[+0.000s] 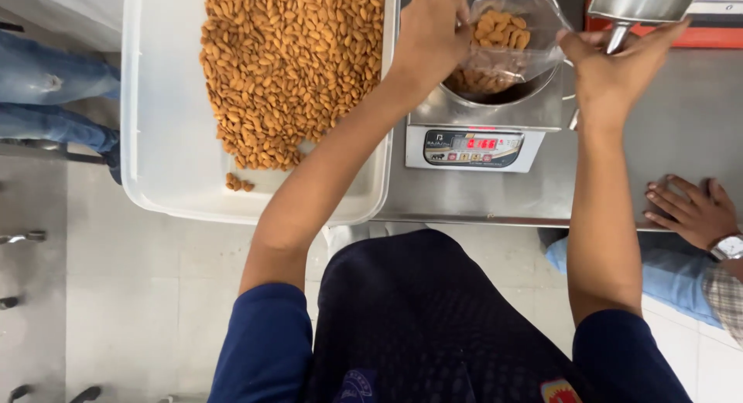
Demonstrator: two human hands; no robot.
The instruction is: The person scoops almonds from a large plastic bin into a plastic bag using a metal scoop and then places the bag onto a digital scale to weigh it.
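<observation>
My left hand (429, 33) grips the left edge of a clear plastic bag (517, 16) partly filled with almonds. The bag stands in a steel bowl (534, 89) on a small digital scale (474, 144) with a lit red display. My right hand (611, 66) holds the handle of a steel scoop (642, 0) raised at the bag's right side, its fingers also near the bag's right edge. A large white plastic tub (166, 163) to the left holds a heap of loose almonds (290, 62).
The scale sits on a steel table (681, 132). Another person's hand (693, 209) with a wristwatch rests on the table's right front edge. A person's legs in jeans (54, 93) stand at far left. An orange box edge (712, 35) lies behind the scoop.
</observation>
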